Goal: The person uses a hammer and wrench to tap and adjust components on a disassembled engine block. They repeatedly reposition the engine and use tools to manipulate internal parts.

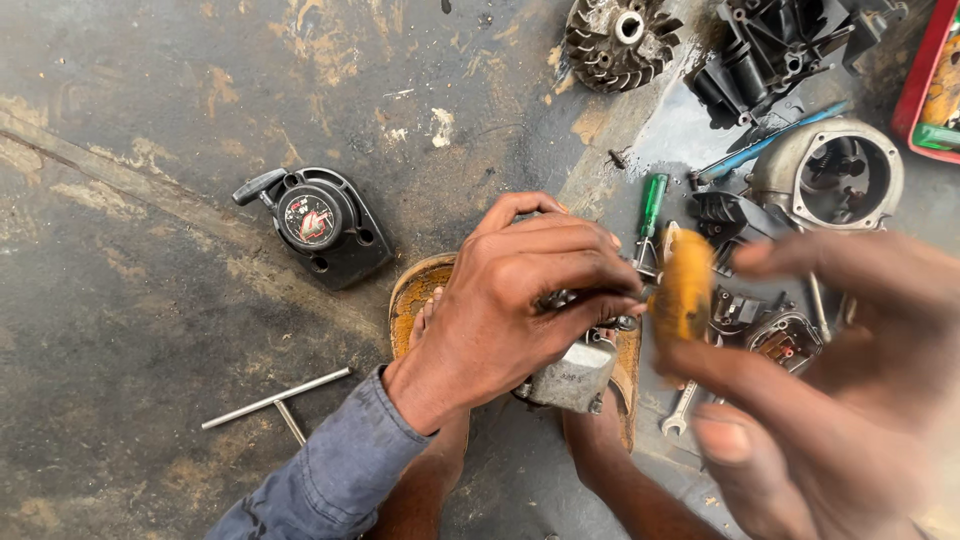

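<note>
- A person's left hand (520, 300) closes over a small grey metal engine part (572, 375), fingers curled tight round its upper end, holding it above the feet and sandal (415, 295) near the middle of the oily workshop floor (150, 330).
- The right hand (830, 390), blurred and close to the camera, pinches a piece of orange foam (684, 285) between thumb and fingers, its tip just beside the top of the engine part; whether the foam touches the metal cannot be told through the blur.
- The strip-down looks well along, judging by the spread of parts: a black pull-starter cover (320, 222) lies apart at the left of the floor, a finned flywheel (617, 40) sits at the top edge, and a black plastic housing (775, 50) and a round metal casing (832, 172) rest toward the top right corner.
- Tools lie loose among them: a green-handled screwdriver (652, 205), a blue-handled tool (770, 143), a small spanner (680, 410) beside the right hand and a T-shaped wrench (278, 400) near the bottom left.
- A red tray (925, 70) shows at the right edge.
- What remains appears to be the work on the part in hand; nothing in view has been put back together.
</note>
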{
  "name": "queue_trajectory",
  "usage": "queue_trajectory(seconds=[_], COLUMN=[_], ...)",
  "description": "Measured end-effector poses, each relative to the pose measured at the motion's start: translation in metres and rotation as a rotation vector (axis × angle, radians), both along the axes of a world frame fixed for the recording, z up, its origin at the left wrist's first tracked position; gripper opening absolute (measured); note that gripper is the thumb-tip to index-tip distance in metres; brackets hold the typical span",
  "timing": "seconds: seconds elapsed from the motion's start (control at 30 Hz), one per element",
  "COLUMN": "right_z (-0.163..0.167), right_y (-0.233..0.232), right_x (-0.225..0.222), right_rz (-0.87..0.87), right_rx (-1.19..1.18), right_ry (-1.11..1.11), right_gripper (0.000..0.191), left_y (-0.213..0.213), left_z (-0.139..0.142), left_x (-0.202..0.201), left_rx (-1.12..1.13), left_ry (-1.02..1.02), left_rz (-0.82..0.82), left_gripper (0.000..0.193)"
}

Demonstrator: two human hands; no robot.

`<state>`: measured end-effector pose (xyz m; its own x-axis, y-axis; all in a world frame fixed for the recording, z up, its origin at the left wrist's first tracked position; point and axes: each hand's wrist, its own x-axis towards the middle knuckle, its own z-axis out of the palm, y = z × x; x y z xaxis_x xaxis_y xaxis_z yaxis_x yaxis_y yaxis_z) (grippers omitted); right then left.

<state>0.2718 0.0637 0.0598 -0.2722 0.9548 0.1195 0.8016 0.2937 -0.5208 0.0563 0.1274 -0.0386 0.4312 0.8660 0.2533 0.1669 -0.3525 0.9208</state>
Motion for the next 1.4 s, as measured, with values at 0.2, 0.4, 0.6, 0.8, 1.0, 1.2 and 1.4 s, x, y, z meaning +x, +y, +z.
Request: queue_trajectory(seconds=[0.2, 0.4, 0.6, 0.8, 1.0, 1.2, 1.4], right_z=[-0.015, 0.013, 0.02, -0.009, 0.001, 0.009, 0.003], right_y=[-0.017, 0.036, 0.027, -0.04, -0.018, 0.019, 0.016], right_x=[0.015, -0.016, -0.014, 0.031, 0.005, -0.023, -0.023], right_rz=[-0.063, 0.074, -0.119, -0.385, -0.284, -0.015, -0.017], right_rx=[0.056, -0.052, -0.168, -0.194, -0.151, -0.146, -0.169], right_ry=[-0.2, -0.191, 0.05, 0.051, 0.138, 0.2, 0.104], right_gripper=[0.053, 0.052, 0.061, 0.067, 0.053, 0.035, 0.039], left_y=[0.001, 0.0, 0.001, 0.002, 0.001, -0.009, -0.012], left_z=[0.002, 0.001, 0.002, 0.013, 0.025, 0.034, 0.031], left_x=[-0.006, -0.005, -0.007, -0.009, -0.008, -0.014, -0.019], left_rx=[-0.025, 0.001, 0.016, 0.04, 0.031, -0.03, -0.086], left_ry=[0.047, 0.043, 0.066, 0.066, 0.015, 0.005, -0.004], left_rz=[0.041, 0.019, -0.028, -0.002, -0.006, -0.085, -0.129], left_gripper=[0.017, 0.018, 0.021, 0.021, 0.017, 0.02, 0.028])
